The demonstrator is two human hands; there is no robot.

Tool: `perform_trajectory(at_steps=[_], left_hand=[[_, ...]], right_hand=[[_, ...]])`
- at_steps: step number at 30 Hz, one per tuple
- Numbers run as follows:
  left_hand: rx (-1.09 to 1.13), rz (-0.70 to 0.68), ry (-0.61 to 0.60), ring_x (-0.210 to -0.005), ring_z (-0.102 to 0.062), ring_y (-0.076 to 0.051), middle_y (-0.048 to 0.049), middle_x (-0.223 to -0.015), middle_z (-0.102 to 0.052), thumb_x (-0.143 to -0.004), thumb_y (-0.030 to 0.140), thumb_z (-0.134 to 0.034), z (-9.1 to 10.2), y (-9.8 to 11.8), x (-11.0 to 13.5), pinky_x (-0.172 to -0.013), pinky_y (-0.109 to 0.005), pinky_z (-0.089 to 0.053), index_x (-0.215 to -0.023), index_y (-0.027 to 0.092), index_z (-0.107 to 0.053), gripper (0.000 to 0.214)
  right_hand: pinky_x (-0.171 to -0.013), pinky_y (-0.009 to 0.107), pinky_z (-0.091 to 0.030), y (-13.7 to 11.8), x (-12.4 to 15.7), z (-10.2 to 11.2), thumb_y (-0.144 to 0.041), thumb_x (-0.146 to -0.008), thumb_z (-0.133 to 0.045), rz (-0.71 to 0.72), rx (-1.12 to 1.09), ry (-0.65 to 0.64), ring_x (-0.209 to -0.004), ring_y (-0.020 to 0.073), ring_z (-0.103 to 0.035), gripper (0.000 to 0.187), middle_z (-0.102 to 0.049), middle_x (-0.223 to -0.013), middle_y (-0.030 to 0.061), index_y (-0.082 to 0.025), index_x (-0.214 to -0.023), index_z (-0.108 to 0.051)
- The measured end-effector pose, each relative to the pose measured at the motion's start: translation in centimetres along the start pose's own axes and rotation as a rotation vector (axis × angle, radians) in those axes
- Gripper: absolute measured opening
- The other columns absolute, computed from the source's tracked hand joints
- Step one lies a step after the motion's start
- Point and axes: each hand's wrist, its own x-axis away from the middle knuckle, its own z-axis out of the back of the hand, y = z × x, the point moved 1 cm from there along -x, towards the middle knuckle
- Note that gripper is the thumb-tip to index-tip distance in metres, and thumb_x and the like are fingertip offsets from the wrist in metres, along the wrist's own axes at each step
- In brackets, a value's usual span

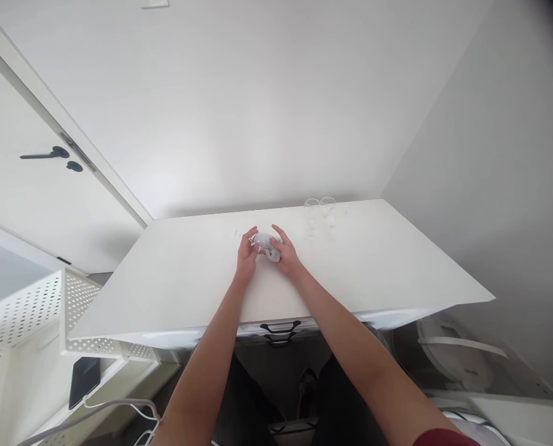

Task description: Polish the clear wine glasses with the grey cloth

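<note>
Over the middle of the white tabletop (202,272), my left hand (246,255) is closed around a clear drinking glass (259,239), which lies tilted on its side. My right hand (288,254) grips a bunched pale grey cloth (273,254) and presses it to the glass. Cloth and fingers cover part of the glass, so its full shape is hidden. To the right of my hands, two clear glasses stand upright side by side near the back edge, a left one (312,217) and a right one (328,214).
Black drawer handles (280,327) sit below the table's front edge. A perforated white shelf unit (34,310) with a dark tablet-like object (85,379) stands at the left, and a white cable (118,402) runs below. A door (25,192) is beyond; a wall (267,111) backs the table.
</note>
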Motion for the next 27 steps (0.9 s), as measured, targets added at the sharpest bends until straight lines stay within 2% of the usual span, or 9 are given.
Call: perform_trajectory(at_steps=[2,6,9,13,16,18,23,25,27], left_hand=[[-0.044,-0.004,0.02,-0.106,-0.064,-0.024,-0.0136,-0.14,-0.059,-0.093,0.05,-0.068,0.0,0.1,-0.1,-0.081,-0.036,-0.056,-0.133,0.027,-0.06,0.047],[-0.147,0.025,0.183,-0.087,-0.061,-0.019,-0.0066,-0.108,-0.065,-0.092,0.055,-0.068,0.5,0.2,-0.2,-0.077,-0.031,-0.052,-0.123,0.027,-0.062,0.043],[-0.166,0.069,0.221,-0.078,-0.057,-0.017,-0.0027,-0.091,-0.061,-0.096,0.06,-0.06,0.6,0.2,-0.1,-0.075,-0.031,-0.049,-0.116,0.026,-0.063,0.039],[-0.136,0.06,0.175,-0.098,-0.061,-0.021,-0.007,-0.111,-0.063,-0.104,0.059,-0.04,0.4,-0.1,0.0,-0.089,-0.036,-0.051,-0.121,0.027,-0.064,0.042],[-0.127,-0.004,0.086,-0.12,-0.059,-0.025,-0.0094,-0.133,-0.061,-0.102,0.051,-0.052,0.1,-0.1,0.0,-0.102,-0.04,-0.048,-0.128,0.028,-0.062,0.037],[-0.147,-0.028,0.046,-0.122,-0.058,-0.026,-0.0108,-0.137,-0.06,-0.099,0.049,-0.058,0.1,-0.2,-0.1,-0.103,-0.04,-0.048,-0.131,0.028,-0.061,0.039],[-0.208,0.061,0.243,-0.085,-0.061,-0.019,-0.0041,-0.097,-0.062,-0.095,0.06,-0.063,0.7,-0.7,-0.1,-0.081,-0.033,-0.052,-0.124,0.027,-0.058,0.044],[-0.235,0.103,0.299,-0.077,-0.057,-0.017,-0.0016,-0.086,-0.056,-0.098,0.064,-0.054,0.9,-0.8,-0.1,-0.077,-0.031,-0.05,-0.117,0.027,-0.061,0.042],[-0.213,0.129,0.294,-0.077,-0.056,-0.017,-0.0027,-0.087,-0.057,-0.102,0.066,-0.041,0.8,-0.8,-0.1,-0.075,-0.031,-0.049,-0.111,0.026,-0.064,0.047]], right_hand=[[-0.081,0.04,-0.06,-0.1,0.3,-0.3,-0.038,-0.08,-0.082,0.033,0.08,-0.036,-0.091,0.0217,-0.07,0.077,-0.073,-0.103,0.0032,-0.031,-0.149,-0.05],[-0.105,0.045,-0.052,0.1,1.2,-1.4,-0.031,-0.079,-0.08,0.251,0.539,-0.238,-0.12,0.0271,-0.064,0.071,-0.069,-0.131,0.0066,-0.031,-0.146,-0.057],[-0.107,0.047,-0.049,0.4,1.5,-1.8,-0.029,-0.087,-0.069,0.314,0.742,-0.295,-0.119,0.0264,-0.064,0.061,-0.068,-0.132,0.0058,-0.033,-0.147,-0.057],[-0.09,0.042,-0.055,0.4,0.8,-1.0,-0.036,-0.083,-0.076,0.27,0.595,-0.107,-0.093,0.0221,-0.066,0.065,-0.071,-0.108,0.0049,-0.03,-0.145,-0.057],[-0.074,0.036,-0.056,0.2,0.3,-0.2,-0.043,-0.076,-0.084,0.175,0.335,0.025,-0.08,0.0186,-0.063,0.086,-0.067,-0.092,0.0014,-0.029,-0.152,-0.046],[-0.07,0.034,-0.056,0.1,0.2,-0.1,-0.046,-0.077,-0.083,0.13,0.271,0.051,-0.08,0.0183,-0.063,0.09,-0.066,-0.092,0.0014,-0.029,-0.155,-0.042],[-0.091,0.041,-0.056,0.3,1.1,-0.9,-0.039,-0.079,-0.081,0.246,0.629,-0.166,-0.102,0.0231,-0.064,0.085,-0.068,-0.121,0.0079,-0.03,-0.156,-0.044],[-0.097,0.042,-0.053,0.6,1.3,-1.2,-0.034,-0.082,-0.076,0.289,0.784,-0.216,-0.106,0.0241,-0.063,0.079,-0.067,-0.127,0.0082,-0.03,-0.155,-0.047],[-0.098,0.042,-0.052,0.7,1.2,-1.1,-0.032,-0.083,-0.074,0.308,0.815,-0.167,-0.107,0.0241,-0.063,0.07,-0.067,-0.127,0.0082,-0.028,-0.15,-0.054]])
